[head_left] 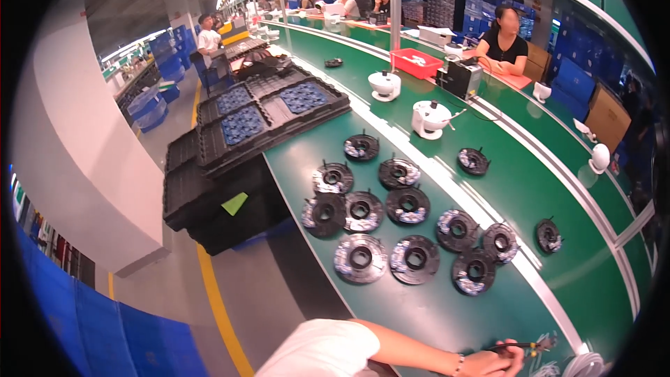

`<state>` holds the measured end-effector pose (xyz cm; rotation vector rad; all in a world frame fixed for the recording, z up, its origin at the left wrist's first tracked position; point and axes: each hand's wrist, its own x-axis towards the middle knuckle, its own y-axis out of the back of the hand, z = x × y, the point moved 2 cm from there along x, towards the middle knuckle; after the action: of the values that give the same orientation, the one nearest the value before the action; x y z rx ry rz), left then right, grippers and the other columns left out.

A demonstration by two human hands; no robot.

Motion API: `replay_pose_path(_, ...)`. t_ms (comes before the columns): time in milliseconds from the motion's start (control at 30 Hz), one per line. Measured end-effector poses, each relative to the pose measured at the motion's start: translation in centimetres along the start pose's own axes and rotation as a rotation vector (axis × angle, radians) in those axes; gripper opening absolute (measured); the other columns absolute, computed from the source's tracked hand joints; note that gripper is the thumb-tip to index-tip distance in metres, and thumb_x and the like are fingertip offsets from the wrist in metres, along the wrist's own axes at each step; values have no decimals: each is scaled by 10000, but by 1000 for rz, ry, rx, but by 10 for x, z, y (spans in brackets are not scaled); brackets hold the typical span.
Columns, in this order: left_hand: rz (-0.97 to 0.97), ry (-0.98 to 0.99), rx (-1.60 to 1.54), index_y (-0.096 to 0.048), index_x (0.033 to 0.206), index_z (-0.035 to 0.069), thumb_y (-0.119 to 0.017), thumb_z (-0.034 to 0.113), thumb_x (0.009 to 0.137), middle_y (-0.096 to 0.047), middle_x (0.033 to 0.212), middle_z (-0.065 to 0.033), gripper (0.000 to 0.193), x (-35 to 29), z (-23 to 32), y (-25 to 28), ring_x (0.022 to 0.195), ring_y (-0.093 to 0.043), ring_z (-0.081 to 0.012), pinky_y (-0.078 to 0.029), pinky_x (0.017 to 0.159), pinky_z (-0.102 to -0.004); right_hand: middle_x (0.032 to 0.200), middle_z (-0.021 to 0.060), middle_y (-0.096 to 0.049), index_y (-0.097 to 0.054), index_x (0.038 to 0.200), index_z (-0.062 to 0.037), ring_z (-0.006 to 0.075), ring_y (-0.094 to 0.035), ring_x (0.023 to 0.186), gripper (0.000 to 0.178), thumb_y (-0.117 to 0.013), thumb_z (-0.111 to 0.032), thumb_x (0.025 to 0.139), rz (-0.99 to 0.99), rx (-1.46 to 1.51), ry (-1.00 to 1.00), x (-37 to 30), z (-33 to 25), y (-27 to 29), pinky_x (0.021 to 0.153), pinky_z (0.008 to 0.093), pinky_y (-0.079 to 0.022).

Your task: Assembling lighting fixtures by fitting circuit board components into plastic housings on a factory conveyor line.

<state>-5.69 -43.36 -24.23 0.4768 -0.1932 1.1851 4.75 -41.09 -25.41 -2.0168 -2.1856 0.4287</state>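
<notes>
At the lower edge my left hand (494,363) reaches in from a white sleeve, with a band at the wrist. Its fingers are closed round a thin black cord-like piece (515,345), whose far end is dark with a yellowish spot. What else the fingers hold is cut off by the lower edge. Beside the hand lie loose pale wires (548,368) and a coil of grey-white cable (586,364). My right hand does not show. Farther up the green bench stand several black round bases (414,258) with raised central rings, several bearing pale, bluish bits.
White rounded appliances (430,120) and a red bin (417,63) stand on the green conveyor (502,167). Stacked black trays (279,141) with blue parts rise left of the bench. A co-worker (506,45) sits across the line; a pillar (98,112) stands at left.
</notes>
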Motion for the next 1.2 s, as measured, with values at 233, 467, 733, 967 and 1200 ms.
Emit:
replay_pose_path(233,-37,26,12,-536,685,53,-437,238,815,-549,651,-131,246,7,-18,1,571,-539,-294,-431,522,-378,926,167,-523,-479,877,-11,256,-513,834,188,-422,-174,804,-130,-35,293,8,17,13,792,386,-409)
replay_pose_path(467,-53,41,10,-561,822,15,-440,195,780,-570,837,-181,221,17,-8,7,703,-556,-332,-447,607,-389,951,145,-517,-471,890,-10,254,-496,892,175,-520,-133,776,-87,-106,243,-3,9,12,847,373,-374)
replay_pose_path(733,-164,39,59,-560,802,31,-443,177,795,-572,807,-174,188,14,5,3,693,-551,-328,-447,606,-387,990,133,-502,-463,953,-6,217,-487,907,285,-598,-169,762,-148,-225,194,-17,-5,21,834,334,-379)
replay_pose_path(967,-222,146,59,-571,809,62,-455,212,807,-584,736,-156,190,8,-22,-5,631,-563,-310,-447,558,-375,992,134,-493,-461,949,3,218,-493,890,249,-565,-155,787,-151,-210,143,-15,-2,25,821,330,-389)
replay_pose_path(1200,-167,105,-4,-572,809,61,-447,193,807,-586,721,-144,183,9,-24,-5,624,-569,-301,-444,549,-369,994,130,-497,-468,938,0,208,-492,882,238,-550,-176,801,-135,-260,125,-15,-3,27,813,322,-387)
